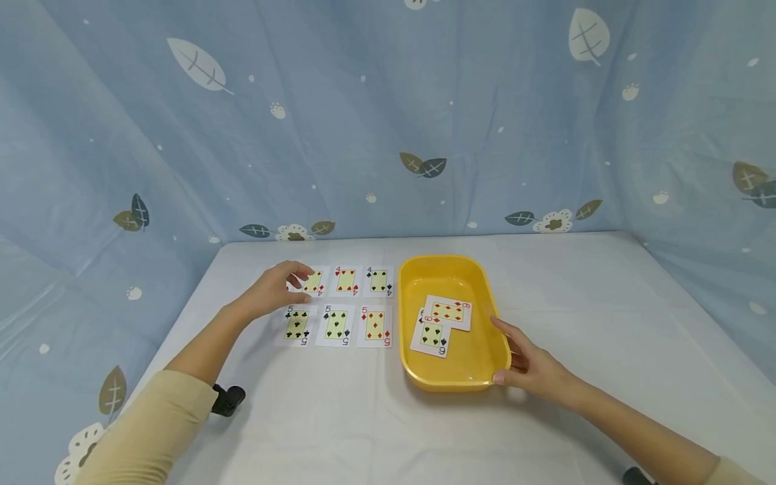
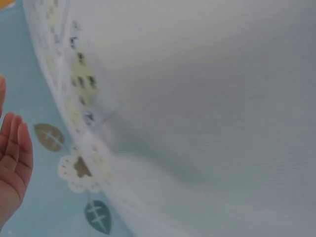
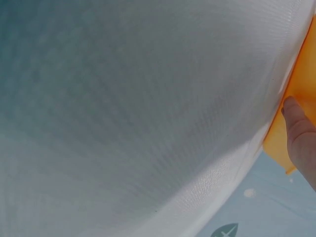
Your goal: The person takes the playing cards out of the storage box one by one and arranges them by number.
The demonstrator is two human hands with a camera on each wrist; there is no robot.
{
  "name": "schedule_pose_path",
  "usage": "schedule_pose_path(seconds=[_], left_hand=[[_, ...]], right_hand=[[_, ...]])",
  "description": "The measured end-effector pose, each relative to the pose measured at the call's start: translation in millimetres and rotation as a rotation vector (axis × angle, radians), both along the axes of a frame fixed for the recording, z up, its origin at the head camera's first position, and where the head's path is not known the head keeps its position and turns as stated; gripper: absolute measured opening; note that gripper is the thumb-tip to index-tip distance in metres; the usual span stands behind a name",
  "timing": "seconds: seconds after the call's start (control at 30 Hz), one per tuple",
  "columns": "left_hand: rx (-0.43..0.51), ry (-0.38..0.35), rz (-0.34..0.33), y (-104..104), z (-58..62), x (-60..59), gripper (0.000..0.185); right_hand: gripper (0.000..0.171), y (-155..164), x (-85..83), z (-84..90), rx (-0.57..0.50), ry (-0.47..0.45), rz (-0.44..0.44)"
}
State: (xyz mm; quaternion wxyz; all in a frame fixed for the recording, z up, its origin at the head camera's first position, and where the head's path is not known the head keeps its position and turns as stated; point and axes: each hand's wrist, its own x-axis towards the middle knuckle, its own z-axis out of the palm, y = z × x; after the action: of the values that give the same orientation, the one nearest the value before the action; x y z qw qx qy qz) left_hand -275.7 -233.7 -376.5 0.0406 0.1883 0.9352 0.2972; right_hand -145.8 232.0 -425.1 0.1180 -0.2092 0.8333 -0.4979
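My left hand (image 1: 273, 289) is above the left end of two rows of playing cards, thumb and fingers apart. It partly covers a four of diamonds (image 1: 312, 281); contact cannot be told. Beside that lie a four of hearts (image 1: 346, 281) and a four of spades (image 1: 378, 281). Nearer are a five of clubs (image 1: 296, 325), a black five (image 1: 336, 325) and a five of diamonds (image 1: 374, 326). My right hand (image 1: 536, 367) holds the right side of a yellow tub (image 1: 469, 360) by its rim. Inside, a red diamond card (image 1: 448, 312) overlaps a black six (image 1: 431, 335).
A white cloth (image 1: 339, 411) covers the table. Blue patterned fabric (image 1: 388, 121) hangs behind it. A black object (image 1: 228, 401) sits by the left forearm, and another dark object (image 1: 636, 476) shows under the right forearm.
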Motion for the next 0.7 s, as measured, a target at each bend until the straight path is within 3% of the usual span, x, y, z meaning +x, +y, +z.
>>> schedule_pose_path(seconds=[0.23,0.4,0.7], left_hand=[[0.088,-0.04,-0.054,22,20.7,2.2,0.054],[0.155,-0.06,-0.146,45,34.1,8.0,0.055],[0.201,-0.063,-0.218,73,41.3,12.2,0.054]], right_hand=[[0.087,-1,0.6,1.4,0.0,-0.009,-0.005],[0.087,-1,0.6,1.7,0.007,-0.003,-0.005],[0.086,0,0.1,-0.4,0.017,0.014,0.0]])
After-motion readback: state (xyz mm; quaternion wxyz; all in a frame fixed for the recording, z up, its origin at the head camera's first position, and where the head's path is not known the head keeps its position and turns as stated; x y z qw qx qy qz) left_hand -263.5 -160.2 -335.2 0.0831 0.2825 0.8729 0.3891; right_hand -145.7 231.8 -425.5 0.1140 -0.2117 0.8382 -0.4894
